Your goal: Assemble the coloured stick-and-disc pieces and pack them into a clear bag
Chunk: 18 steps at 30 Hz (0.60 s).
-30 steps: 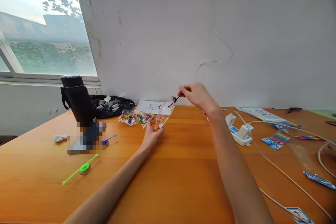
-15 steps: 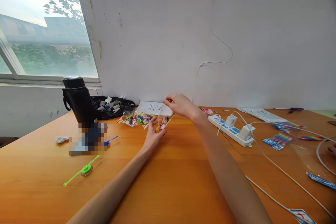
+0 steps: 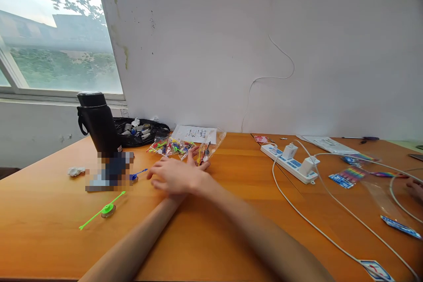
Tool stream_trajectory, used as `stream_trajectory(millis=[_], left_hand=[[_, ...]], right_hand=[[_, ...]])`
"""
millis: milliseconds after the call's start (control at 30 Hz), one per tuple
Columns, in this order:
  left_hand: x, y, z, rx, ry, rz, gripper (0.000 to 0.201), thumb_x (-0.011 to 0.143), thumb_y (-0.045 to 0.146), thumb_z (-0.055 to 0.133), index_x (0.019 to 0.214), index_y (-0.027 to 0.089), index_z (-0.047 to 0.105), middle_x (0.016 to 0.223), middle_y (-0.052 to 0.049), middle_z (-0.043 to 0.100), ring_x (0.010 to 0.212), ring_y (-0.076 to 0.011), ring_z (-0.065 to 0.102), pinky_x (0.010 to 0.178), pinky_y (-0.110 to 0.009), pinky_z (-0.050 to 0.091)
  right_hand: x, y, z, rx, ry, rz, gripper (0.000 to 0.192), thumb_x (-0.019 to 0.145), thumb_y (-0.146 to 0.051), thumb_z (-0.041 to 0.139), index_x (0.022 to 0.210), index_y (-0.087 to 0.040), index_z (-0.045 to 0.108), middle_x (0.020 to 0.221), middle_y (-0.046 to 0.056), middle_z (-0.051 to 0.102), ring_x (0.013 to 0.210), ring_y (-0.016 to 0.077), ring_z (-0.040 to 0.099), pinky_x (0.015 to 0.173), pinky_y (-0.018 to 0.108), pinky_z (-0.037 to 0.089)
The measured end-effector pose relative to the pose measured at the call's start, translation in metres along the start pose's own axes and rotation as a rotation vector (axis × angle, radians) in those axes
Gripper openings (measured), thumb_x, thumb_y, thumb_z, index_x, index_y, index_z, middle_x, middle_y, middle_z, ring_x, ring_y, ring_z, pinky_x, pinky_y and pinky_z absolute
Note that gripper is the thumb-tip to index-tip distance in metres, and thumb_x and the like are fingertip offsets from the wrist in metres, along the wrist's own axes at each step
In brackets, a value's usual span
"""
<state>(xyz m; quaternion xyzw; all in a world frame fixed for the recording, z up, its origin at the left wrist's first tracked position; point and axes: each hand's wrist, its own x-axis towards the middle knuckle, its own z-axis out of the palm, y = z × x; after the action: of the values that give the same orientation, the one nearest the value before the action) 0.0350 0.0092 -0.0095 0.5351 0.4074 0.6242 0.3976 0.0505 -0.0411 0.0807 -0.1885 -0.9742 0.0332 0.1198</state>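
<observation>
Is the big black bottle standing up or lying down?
Standing up. The black bottle sits upright on the table, lid on top, beside the window.

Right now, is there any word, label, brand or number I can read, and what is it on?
None can be read as text.
White sheet by the wall: dark printed lines, too small to read.
Papers at far right: print too small.
Card at the near edge: red and blue marks, blurred.
Item beside the black bottle: pixelated.
</observation>
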Motion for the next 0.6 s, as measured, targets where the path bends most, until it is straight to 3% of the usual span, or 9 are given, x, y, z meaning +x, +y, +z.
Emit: stream_trajectory(millis=[133, 267, 367, 600], left_hand=[[-0.005, 0.001, 0.001, -0.035, -0.094, -0.084, 0.073, 0.065, 0.026, 0.076, 0.128, 0.023, 0.039, 0.130, -0.013, 0.051, 0.073, -0.0129, 0.062, 0.072, -0.031, 0.052], [-0.010, 0.003, 0.001, -0.057, -0.125, -0.023, 0.065, 0.068, 0.022, 0.072, 0.126, 0.022, 0.041, 0.128, -0.010, 0.050, 0.083, -0.0136, 0.064, 0.080, -0.030, 0.051], [-0.011, 0.003, 0.001, -0.056, -0.126, -0.026, 0.065, 0.069, 0.021, 0.070, 0.127, 0.022, 0.041, 0.128, -0.010, 0.051, 0.083, -0.0129, 0.064, 0.079, -0.028, 0.050], [-0.012, 0.005, 0.000, -0.029, -0.119, -0.043, 0.066, 0.069, 0.021, 0.072, 0.128, 0.021, 0.041, 0.128, -0.010, 0.051, 0.083, -0.0129, 0.063, 0.079, -0.027, 0.049]], right_hand=[[0.012, -0.017, 0.035, 0.039, -0.030, -0.196, 0.033, 0.097, -0.029, 0.047, 0.121, -0.015, 0.064, 0.144, 0.010, 0.053, 0.135, 0.0236, 0.044, 0.115, 0.037, 0.031], [0.020, -0.020, 0.049, 0.089, -0.115, -0.220, 0.035, 0.096, -0.028, 0.047, 0.124, -0.017, 0.063, 0.153, 0.010, 0.043, 0.143, 0.0235, 0.036, 0.119, 0.042, 0.026], [0.023, -0.019, 0.050, 0.145, -0.160, -0.193, 0.034, 0.092, -0.028, 0.052, 0.122, -0.018, 0.065, 0.150, 0.010, 0.047, 0.140, 0.0257, 0.041, 0.117, 0.044, 0.030], [0.026, -0.019, 0.054, 0.143, -0.116, -0.182, 0.034, 0.089, -0.026, 0.052, 0.117, -0.013, 0.067, 0.136, 0.011, 0.061, 0.132, 0.0259, 0.051, 0.116, 0.041, 0.033]])
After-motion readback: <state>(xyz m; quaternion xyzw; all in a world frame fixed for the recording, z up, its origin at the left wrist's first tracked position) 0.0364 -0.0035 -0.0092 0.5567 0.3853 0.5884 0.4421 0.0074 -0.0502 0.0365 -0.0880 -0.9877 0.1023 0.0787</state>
